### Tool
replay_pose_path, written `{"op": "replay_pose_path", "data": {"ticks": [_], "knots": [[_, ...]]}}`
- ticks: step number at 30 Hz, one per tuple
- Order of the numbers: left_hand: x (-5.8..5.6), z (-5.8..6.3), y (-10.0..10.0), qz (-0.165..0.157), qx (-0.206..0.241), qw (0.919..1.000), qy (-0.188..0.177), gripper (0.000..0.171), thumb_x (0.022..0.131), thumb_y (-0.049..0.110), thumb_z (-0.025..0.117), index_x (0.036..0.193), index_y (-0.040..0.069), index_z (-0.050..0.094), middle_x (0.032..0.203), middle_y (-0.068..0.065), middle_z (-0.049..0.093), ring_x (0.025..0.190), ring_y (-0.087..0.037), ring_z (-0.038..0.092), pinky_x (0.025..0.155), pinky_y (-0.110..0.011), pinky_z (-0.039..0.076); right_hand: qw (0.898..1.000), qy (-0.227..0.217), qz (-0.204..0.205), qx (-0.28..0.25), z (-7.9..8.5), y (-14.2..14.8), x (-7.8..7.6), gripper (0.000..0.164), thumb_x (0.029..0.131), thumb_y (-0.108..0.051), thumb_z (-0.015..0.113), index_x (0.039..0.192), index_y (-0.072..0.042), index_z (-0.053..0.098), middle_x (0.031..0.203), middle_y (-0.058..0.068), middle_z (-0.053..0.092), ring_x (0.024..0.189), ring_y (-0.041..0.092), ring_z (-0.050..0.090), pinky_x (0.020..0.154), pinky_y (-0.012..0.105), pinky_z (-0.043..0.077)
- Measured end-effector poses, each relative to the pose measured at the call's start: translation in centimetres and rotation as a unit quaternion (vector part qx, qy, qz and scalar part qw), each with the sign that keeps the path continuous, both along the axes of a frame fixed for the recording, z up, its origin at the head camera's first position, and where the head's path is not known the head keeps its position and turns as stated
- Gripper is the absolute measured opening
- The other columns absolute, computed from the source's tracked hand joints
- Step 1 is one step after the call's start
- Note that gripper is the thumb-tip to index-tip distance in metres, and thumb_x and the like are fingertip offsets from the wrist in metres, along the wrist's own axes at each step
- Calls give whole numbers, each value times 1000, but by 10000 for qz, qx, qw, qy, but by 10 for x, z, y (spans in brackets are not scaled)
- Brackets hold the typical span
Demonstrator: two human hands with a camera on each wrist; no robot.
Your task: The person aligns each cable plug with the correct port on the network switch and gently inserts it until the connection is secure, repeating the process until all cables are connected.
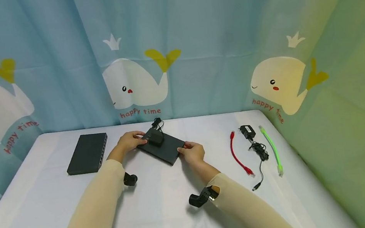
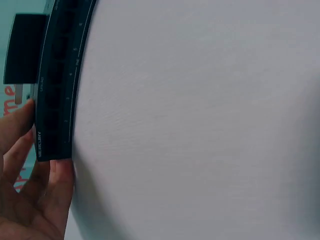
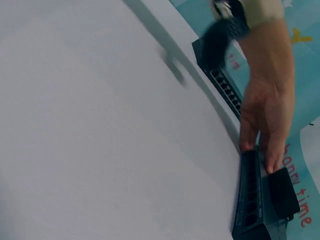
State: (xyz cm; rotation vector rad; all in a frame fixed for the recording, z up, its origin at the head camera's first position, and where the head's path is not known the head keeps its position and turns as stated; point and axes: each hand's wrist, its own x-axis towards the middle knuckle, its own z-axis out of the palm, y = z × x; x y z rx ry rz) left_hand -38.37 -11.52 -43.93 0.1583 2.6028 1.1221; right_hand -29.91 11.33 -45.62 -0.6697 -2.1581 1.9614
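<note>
Both hands hold a black network switch at the middle back of the table. A black power adapter lies on top of it, its bundled cable at the far edge. My left hand grips the left end; in the left wrist view the thumb is on top and fingers are beneath, beside the "MERCURY" lettering and a row of ports. The right hand pinches the right corner. In the right wrist view only the left hand shows, at the far end of the switch.
A second black switch lies at the back left. On the right are a red network cable, another power adapter with bundled cord, and a green network cable. A patterned curtain stands behind the white table.
</note>
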Motion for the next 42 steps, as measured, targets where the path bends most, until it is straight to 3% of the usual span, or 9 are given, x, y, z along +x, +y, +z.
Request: {"op": "replay_pose_path", "data": {"ticks": [3,11,18,24,30,36,42], "knots": [[7,-4,-1,180,78,9998,-51,52,96,31,66,143,13,53,142,-19,53,123,-33,54,93,-37,53,9999,-56,116,-111,-1,4,-5,40,82,9,73,121,8,65,112,21,66,89,23,68,71,27,61],[21,-10,-1,610,387,9973,-155,56,94,29,68,144,12,52,140,-19,54,118,-32,58,89,-35,56,9988,-252,342,257,4,12,-22,33,85,4,73,118,4,69,115,22,69,94,25,70,71,26,59],[35,-19,2,1041,1193,9869,-302,53,94,24,69,143,12,52,136,-19,57,117,-32,59,86,-33,59,9934,-479,475,925,7,16,-34,29,88,-1,72,117,-2,72,119,17,69,111,27,65,91,35,55],[43,-24,3,1304,1519,9796,-192,52,94,21,69,141,10,52,128,-16,60,112,-31,62,80,-30,60,9921,-513,676,925,10,17,-44,29,90,-2,70,119,-3,71,124,17,66,118,28,62,99,39,53],[49,-23,7,1443,1634,9759,-104,51,92,20,70,139,9,54,119,-13,62,101,-25,63,76,-28,60,9913,-515,745,960,11,19,-47,29,90,-2,69,119,-2,71,124,17,67,116,28,63,96,38,53],[49,-24,6,1514,1666,9743,-125,51,93,20,70,140,9,54,124,-16,61,106,-28,63,77,-27,60,9898,-460,883,1021,9,19,-50,29,92,-4,68,121,-3,70,127,17,65,117,28,62,99,39,53],[50,-25,5,1541,1716,9729,-146,51,93,20,70,140,10,53,124,-15,61,103,-25,63,75,-25,59,9873,-492,1280,802,11,26,-42,32,93,-2,64,125,1,67,130,20,62,121,28,60,101,37,51]]}}
